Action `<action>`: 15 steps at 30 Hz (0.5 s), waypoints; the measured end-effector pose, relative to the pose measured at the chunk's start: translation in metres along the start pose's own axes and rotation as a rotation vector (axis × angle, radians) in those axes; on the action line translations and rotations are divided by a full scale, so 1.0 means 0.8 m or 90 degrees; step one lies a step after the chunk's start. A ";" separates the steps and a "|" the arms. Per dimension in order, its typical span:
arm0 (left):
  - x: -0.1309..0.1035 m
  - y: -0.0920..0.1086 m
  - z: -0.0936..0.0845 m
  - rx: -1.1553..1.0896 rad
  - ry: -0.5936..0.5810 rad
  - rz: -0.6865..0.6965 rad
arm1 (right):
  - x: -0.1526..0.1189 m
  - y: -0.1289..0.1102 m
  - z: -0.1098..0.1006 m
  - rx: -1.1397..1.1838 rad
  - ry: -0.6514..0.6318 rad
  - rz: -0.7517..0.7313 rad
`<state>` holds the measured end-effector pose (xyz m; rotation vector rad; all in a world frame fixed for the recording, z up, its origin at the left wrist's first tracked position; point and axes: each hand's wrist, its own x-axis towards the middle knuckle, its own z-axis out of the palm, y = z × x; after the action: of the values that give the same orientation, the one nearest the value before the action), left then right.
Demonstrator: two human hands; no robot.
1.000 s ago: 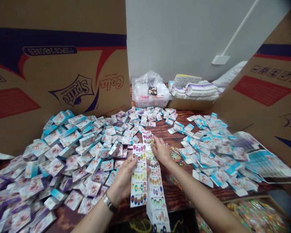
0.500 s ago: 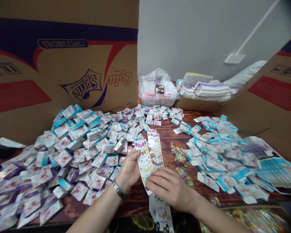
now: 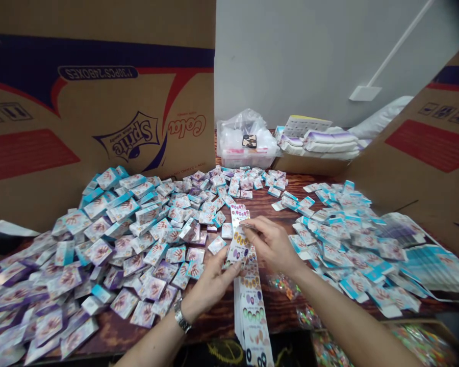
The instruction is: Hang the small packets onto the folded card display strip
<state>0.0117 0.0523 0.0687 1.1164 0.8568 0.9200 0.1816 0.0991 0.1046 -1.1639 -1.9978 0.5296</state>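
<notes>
My left hand grips the lower end of a small sticker sheet between thumb and fingers. The sheet carries rows of yellow, purple and green nail-shaped prints and looks folded short. At its upper end my right hand pinches the edge with closed fingertips. Underneath lies a stack of long printed sticker strips, reaching past the table's front edge. To the left of my hands spreads a heap of small blue and purple cartons. Little bags of coloured candy lie under my right forearm.
Flat, unfilled-looking cartons are piled on the right, beside stacked carton blanks. Large cardboard boxes stand at left and right. A plastic tub and an open box of packs sit at the back.
My right hand has moved up from the sheet's lower end to its upper end. The sheet, long and flat before, now looks folded shorter. My left hand has shifted slightly right.
</notes>
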 end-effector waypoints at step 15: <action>0.005 -0.009 0.002 -0.538 0.031 -0.163 | -0.072 0.002 0.034 -0.341 -0.023 -0.356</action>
<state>0.0160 0.0539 0.0617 0.2481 0.5346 0.9543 0.1787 0.0505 0.0634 -0.8148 -2.4438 -0.2860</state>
